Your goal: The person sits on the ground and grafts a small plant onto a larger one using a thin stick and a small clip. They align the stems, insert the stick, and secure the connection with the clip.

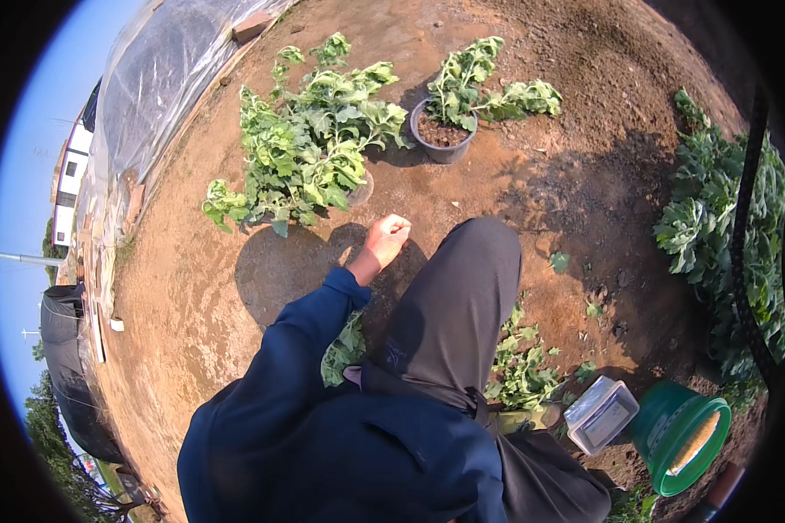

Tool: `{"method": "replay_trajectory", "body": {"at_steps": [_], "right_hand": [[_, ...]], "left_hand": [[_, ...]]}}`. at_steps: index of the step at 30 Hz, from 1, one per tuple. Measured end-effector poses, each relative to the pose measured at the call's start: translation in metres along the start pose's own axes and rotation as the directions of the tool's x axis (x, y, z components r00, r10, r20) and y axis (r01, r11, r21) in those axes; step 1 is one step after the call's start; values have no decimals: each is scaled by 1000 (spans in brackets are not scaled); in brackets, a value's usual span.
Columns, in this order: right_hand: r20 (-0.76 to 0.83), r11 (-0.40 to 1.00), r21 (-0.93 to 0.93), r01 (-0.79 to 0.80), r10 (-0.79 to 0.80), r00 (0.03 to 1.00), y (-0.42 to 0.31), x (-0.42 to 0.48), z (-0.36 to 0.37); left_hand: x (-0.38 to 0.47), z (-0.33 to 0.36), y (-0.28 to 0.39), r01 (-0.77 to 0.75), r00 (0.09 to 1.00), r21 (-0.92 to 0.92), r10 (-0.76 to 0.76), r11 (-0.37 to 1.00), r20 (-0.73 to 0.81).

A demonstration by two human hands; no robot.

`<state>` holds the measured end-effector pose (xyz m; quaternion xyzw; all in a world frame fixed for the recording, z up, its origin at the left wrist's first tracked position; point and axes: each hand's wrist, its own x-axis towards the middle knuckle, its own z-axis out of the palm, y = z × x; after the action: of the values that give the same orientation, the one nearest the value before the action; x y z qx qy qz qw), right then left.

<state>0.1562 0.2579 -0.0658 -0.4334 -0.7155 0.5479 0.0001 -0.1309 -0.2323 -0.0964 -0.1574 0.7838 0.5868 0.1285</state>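
Observation:
My left hand [388, 240] hangs over the bare soil in front of my bent knee, its fingers curled in; whether something small is between them I cannot tell. Just beyond it stands a large leafy green plant [307, 137], its container mostly hidden by leaves. To the right of that, a grey plastic pot [443, 149] holds soil and a leafy plant [464, 85] leaning outward. Cut leafy stems [526, 376] lie on the ground beside my raised leg. My right hand is out of view.
A green plastic bucket [680, 438] and a clear plastic container [602, 415] are at the lower right. Dense leafy plants [726, 229] line the right edge. Plastic sheeting [163, 72] covers a structure at the upper left, with a brick [252, 26] on its edge.

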Motion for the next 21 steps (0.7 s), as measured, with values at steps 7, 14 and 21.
{"method": "replay_trajectory", "body": {"at_steps": [7, 14, 21], "right_hand": [[-45, 979, 126, -158, 165, 985, -27, -25, -12], [-58, 880, 381, -283, 328, 943, -34, -77, -42], [71, 757, 589, -283, 300, 951, -29, -104, -56]], "left_hand": [[110, -3, -11, 118, 993, -321, -119, 940, 14], [217, 32, 17, 139, 989, -536, -88, 833, 120], [240, 20, -24, -385, 921, 144, 370, 911, 121]]}}
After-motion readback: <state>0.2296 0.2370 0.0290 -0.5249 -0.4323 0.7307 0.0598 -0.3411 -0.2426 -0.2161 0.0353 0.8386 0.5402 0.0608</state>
